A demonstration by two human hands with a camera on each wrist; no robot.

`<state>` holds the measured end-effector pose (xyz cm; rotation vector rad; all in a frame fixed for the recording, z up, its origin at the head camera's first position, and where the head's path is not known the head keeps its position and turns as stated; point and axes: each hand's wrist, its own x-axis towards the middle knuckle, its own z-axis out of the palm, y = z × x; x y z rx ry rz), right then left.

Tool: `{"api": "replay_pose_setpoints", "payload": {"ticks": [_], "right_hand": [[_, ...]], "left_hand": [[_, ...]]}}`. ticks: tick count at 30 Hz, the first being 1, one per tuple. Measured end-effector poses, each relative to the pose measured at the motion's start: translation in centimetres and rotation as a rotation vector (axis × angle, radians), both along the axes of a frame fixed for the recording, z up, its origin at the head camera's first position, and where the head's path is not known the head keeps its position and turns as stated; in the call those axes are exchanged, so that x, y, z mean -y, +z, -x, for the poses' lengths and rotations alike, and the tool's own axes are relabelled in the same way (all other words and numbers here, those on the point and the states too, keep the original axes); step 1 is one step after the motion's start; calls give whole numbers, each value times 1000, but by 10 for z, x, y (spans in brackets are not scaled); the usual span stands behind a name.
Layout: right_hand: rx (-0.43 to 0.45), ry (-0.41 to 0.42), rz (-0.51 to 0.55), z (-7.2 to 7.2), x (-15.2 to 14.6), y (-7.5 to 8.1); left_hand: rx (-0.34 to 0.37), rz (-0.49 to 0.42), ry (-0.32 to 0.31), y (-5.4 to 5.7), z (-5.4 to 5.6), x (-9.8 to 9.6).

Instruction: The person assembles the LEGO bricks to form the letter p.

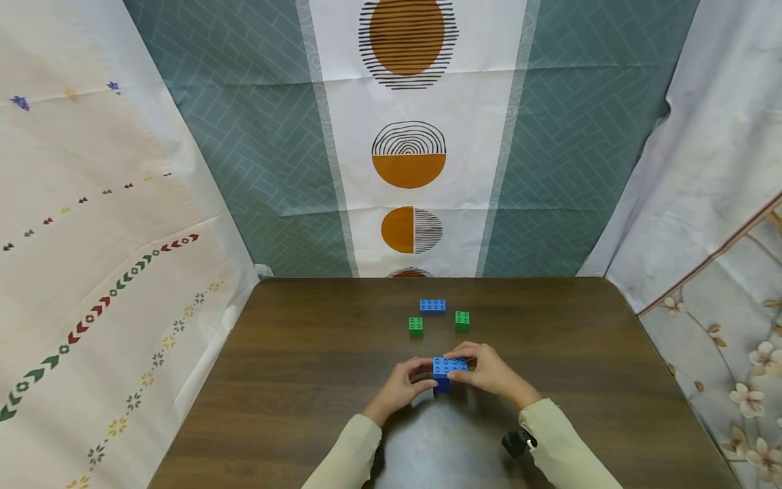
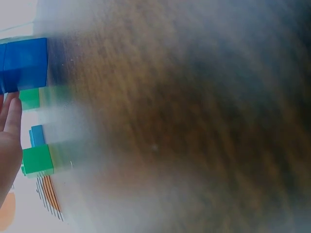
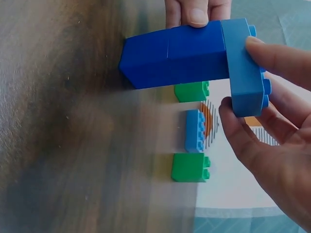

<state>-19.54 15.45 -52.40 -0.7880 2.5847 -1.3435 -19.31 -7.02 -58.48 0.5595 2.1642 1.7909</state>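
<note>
Near the middle of the table, two dark blue toy bricks [image 3: 175, 56] stand stacked upright. On their top sits a lighter blue long brick [image 1: 449, 367], its studs up and its right end jutting past the stack. My left hand [image 1: 400, 388] pinches the dark blue stack from the left, thumb on its near side. In the right wrist view that thumb presses the upper dark brick. My right hand [image 1: 489, 371] grips the long brick, with fingers along its far side and the thumb over its near studs.
Behind the stack, a green brick [image 1: 416, 327] lies to the left and another green brick [image 1: 462, 321] to the right. A second long blue brick [image 1: 432, 306] lies farther back. The brown table [image 1: 293, 353] ends at a hanging patterned cloth [image 1: 281, 204].
</note>
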Motion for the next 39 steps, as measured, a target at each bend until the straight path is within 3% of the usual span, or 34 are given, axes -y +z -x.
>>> {"api": "replay_pose_setpoints", "payload": {"ticks": [9,17,24,26,39], "right_hand": [[-4,-44,-8,-6,4,-3],[-20,-106,143,-10,12,-18],[-16,-109,86,-9,11,-12],[-19,-105,92,-9,11,-12],[23,-101,97,-8,8,-14]], "left_hand": [[-32,-18,-7,-2,0,1],[-24,-10,-5,-2,0,0],[-19,-29,19,4,-5,-1],[-17,-43,27,1,-5,-2],[-53,-117,70,10,-9,-8]]}}
